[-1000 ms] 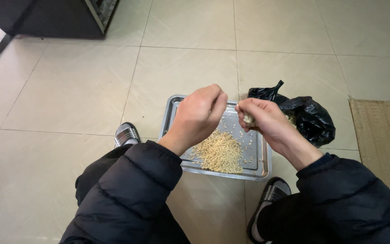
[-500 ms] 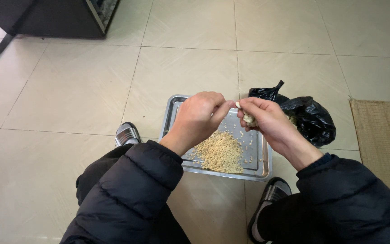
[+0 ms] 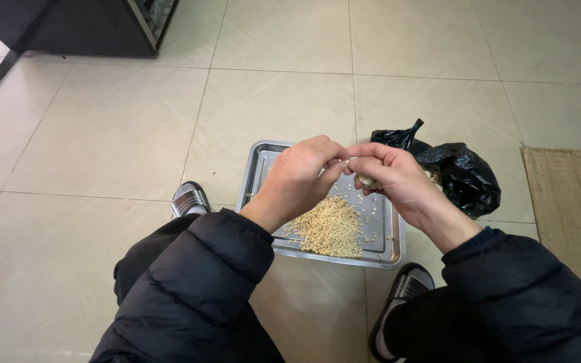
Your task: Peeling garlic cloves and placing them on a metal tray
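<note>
- The left hand (image 3: 298,176) was curled almost closed, its thumb and fingertips pinched against a small pale piece (image 3: 368,180) held between the two hands.
- The right hand (image 3: 390,176) was cupped round the same piece from the other side, fingers folded in close, so that only a sliver of it showed beneath them.
- What the piece was I could not say for sure; it looked like a small husked cob or pod, but the fingers hid most of it.
- Both hands met, touching at the fingertips, above the far half of a shallow steel tray (image 3: 390,250) that sat on the tiled floor (image 3: 102,134).
- A heap of small yellowish kernels (image 3: 329,227) lay in the near part of the tray, with a few loose ones scattered towards its right side.
- A crumpled black plastic bag (image 3: 462,176) stood just beside the tray on the right, and a woven mat (image 3: 573,208) lay further right.
- The person crouched in a dark padded jacket (image 3: 196,289), a grey sandal (image 3: 189,199) to the left of the tray.
- Compared with a second before, the hands had drawn together: then a gap showed between them, the left raised a little higher; half a second ago they had nearly met, and now they were pressed close over the piece. The tray, heap and bag had not shifted.
</note>
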